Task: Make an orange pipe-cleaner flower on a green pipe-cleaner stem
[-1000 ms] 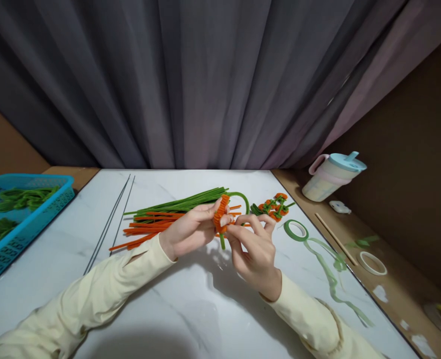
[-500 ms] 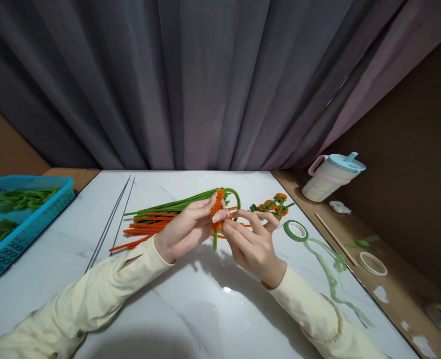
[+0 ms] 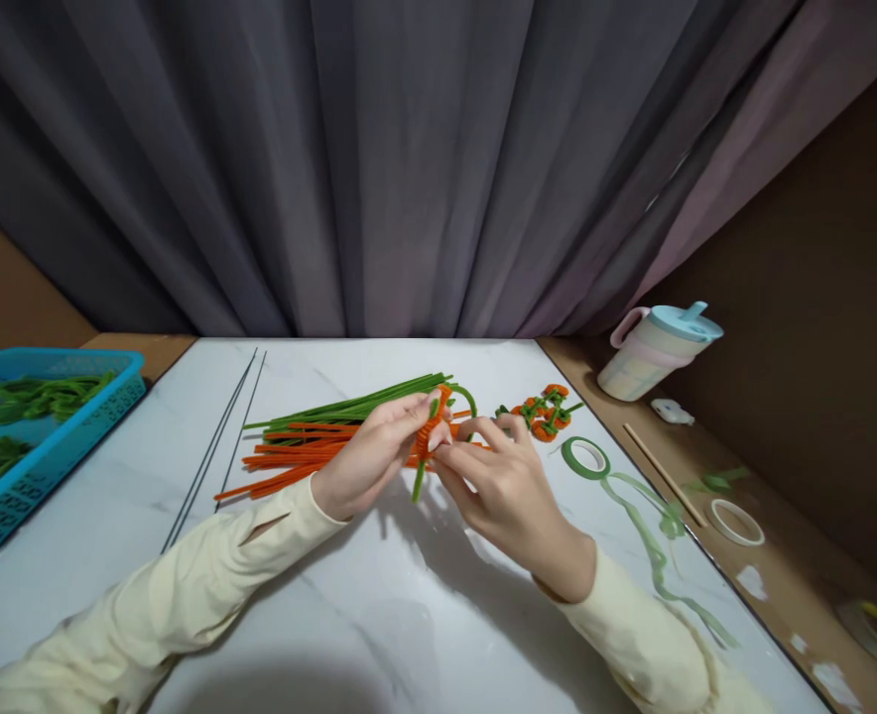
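Note:
Between my hands is a coiled orange pipe cleaner (image 3: 425,436) with a green pipe cleaner (image 3: 418,484) running through it; one green end points down and the other arches over to the right. My left hand (image 3: 375,446) is closed, pinching the orange coil from the left. My right hand (image 3: 505,481) is closed too, its thumb and index finger pressed to the coil's lower right side, the other fingers bent above. Behind my left hand lie loose orange pipe cleaners (image 3: 297,456) and green pipe cleaners (image 3: 349,405), partly hidden.
Finished orange and green pieces (image 3: 547,412) lie to the right. Beside them is green tape (image 3: 585,458) with a loose strip (image 3: 656,555). A blue basket (image 3: 52,456) with green pieces stands left, near thin dark wires (image 3: 211,446). A lidded cup (image 3: 658,352) stands at the back right.
The orange coil has turned and tilted in my fingers, its lower green end now slanting left. My right hand has shifted slightly, with its fingers curled more.

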The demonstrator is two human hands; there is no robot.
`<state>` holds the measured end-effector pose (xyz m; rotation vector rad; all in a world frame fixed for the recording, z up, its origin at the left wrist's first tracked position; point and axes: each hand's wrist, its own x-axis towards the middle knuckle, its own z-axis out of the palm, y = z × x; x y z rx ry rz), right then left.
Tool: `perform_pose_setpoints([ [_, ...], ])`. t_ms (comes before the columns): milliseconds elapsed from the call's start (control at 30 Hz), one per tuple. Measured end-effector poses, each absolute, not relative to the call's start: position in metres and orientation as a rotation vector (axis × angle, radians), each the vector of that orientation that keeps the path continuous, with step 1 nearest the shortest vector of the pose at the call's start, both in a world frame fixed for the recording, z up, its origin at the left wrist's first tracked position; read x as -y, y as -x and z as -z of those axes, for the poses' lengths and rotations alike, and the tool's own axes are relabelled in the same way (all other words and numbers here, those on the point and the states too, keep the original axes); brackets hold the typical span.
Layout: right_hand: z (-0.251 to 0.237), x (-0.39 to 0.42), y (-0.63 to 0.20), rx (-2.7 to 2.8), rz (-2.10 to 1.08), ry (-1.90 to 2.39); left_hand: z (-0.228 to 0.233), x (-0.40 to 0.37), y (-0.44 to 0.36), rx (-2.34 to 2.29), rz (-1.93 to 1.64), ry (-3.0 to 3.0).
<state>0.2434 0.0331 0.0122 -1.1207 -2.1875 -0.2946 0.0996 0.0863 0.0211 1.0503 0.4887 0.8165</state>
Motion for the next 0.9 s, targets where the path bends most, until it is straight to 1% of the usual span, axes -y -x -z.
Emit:
perform_pose_setpoints([
  [100,-0.032,-0.027,-0.255,2.165,0.221,1.108,-0.024,-0.088,-0.099,-0.580,-0.847,-1.235],
  [200,-0.040,-0.024,-0.261,2.072,0.259,1.079,-0.026,-0.088,-0.098,-0.701,-0.824,-1.396],
  [300,-0.036,-0.028,-0.262,2.128,0.296,1.023,-0.027,-0.087,-0.098,-0.756,-0.742,-1.433],
  [467,-0.022,-0.038,-0.260,2.161,0.234,1.011,-0.026,-0.084,-0.099,-0.765,-0.643,-1.456],
  [700,-0.017,-0.038,-0.257,2.214,0.160,1.062,-0.025,-0.083,-0.100,-0.793,-0.658,-1.462],
  [900,-0.008,-0.043,-0.261,2.092,0.035,0.998,-0.027,-0.082,-0.098,-0.765,-0.710,-1.469],
])
